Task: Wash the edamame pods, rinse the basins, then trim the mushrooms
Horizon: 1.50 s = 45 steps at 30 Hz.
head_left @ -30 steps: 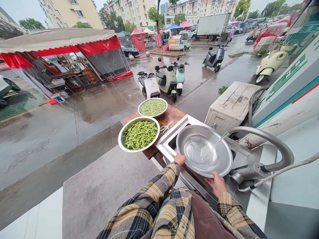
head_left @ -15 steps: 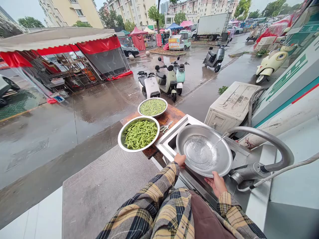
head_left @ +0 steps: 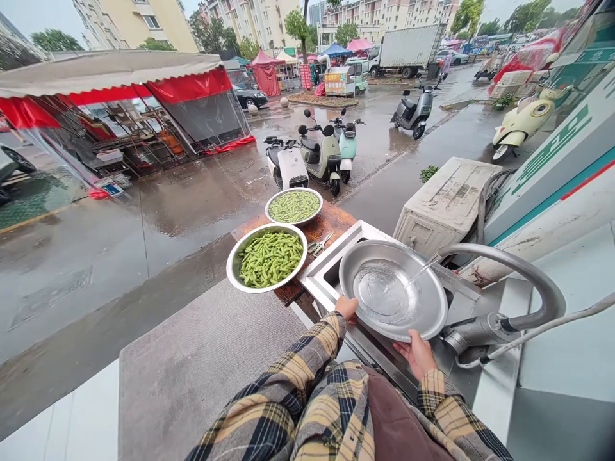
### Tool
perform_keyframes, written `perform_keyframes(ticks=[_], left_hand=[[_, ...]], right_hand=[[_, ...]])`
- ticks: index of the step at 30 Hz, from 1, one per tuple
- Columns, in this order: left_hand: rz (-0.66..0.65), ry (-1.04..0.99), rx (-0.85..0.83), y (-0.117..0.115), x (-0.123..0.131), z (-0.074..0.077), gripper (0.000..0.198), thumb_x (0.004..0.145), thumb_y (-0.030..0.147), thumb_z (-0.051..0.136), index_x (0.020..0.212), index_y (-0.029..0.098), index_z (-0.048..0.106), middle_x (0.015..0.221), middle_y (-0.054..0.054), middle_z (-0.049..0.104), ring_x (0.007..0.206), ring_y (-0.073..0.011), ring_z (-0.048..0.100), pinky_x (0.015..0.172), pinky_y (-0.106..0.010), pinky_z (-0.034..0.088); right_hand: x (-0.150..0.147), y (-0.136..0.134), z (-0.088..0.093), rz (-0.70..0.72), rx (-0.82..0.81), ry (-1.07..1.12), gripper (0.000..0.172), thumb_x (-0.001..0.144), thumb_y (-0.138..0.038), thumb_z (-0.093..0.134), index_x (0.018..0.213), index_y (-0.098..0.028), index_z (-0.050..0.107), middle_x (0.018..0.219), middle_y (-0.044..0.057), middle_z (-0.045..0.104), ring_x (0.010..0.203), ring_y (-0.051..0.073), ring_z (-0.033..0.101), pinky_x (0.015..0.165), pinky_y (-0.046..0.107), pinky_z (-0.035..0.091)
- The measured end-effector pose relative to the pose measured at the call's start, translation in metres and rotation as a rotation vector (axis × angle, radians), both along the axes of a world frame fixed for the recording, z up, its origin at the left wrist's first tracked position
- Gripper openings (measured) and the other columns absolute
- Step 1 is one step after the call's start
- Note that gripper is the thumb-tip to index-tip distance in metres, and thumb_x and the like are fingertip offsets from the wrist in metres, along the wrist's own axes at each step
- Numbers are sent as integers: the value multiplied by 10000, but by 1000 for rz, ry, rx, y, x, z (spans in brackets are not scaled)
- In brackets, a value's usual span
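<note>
A wide metal basin (head_left: 358,272) rests over the steel sink (head_left: 317,282), with some water in its bottom. Water streams into it from the curved grey faucet (head_left: 533,269). My left hand (head_left: 346,308) is closed at the basin's near left rim, its fingertips partly hidden. On the near right rim, my right hand (head_left: 418,354) grips with the thumb on top and fingers beneath. Left of the sink stands a bowl heaped with green edamame pods (head_left: 270,258). Behind it, another bowl holds green pods (head_left: 294,207) in water.
Scissors (head_left: 319,244) lie on the wooden table (head_left: 336,219) between the bowls and sink. A dirty white air-conditioner unit (head_left: 446,198) stands beyond the sink. Several scooters (head_left: 319,157) are parked on wet pavement ahead. A pale hose (head_left: 542,336) runs beside the faucet.
Almost nothing differs. Both hands keep their places on the basin rim while water keeps running in; the view has shifted very slightly.
</note>
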<state>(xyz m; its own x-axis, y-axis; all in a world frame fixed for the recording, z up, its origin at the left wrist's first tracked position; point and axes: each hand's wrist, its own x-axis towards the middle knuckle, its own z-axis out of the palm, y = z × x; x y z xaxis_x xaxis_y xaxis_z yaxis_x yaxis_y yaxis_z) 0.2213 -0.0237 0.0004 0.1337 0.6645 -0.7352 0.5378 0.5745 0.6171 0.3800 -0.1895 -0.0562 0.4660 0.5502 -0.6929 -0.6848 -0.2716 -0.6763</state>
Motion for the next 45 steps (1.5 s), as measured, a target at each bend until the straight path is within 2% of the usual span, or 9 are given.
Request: perform_keyframes(ticks=[12,23,33,45], left_hand=[[-10,-1,-3,0,-1,0,461,807,255,552,1233,77,558,1038,-172,698,711,-211,686,530,-286,560],[-18,-20,7,0,-2,1,508,801,234,530,1281,66,518,1084,-196,680,722,-219,681,501,-291,551],[-14,-7,2,-2,0,9,482,795,219,535,1257,82,540,1027,-168,699,706,-204,681,509,-269,554],[-19,-13,5,-1,-1,4,509,798,240,541,1284,87,520,989,-157,699,682,-196,676,523,-272,561]], right_hand=[[-2,1,5,-1,-3,-2,153,659,-299,645,777,-215,597,705,-1,707,645,215,669,569,336,596],[0,1,1,13,-6,-15,140,673,-315,631,767,-221,585,698,-3,693,663,216,667,591,343,598],[1,0,1,32,4,-21,125,689,-300,632,772,-221,582,741,7,696,717,218,681,653,337,609],[1,-1,-2,15,5,-7,107,704,-291,635,772,-221,590,714,1,688,677,205,666,666,345,614]])
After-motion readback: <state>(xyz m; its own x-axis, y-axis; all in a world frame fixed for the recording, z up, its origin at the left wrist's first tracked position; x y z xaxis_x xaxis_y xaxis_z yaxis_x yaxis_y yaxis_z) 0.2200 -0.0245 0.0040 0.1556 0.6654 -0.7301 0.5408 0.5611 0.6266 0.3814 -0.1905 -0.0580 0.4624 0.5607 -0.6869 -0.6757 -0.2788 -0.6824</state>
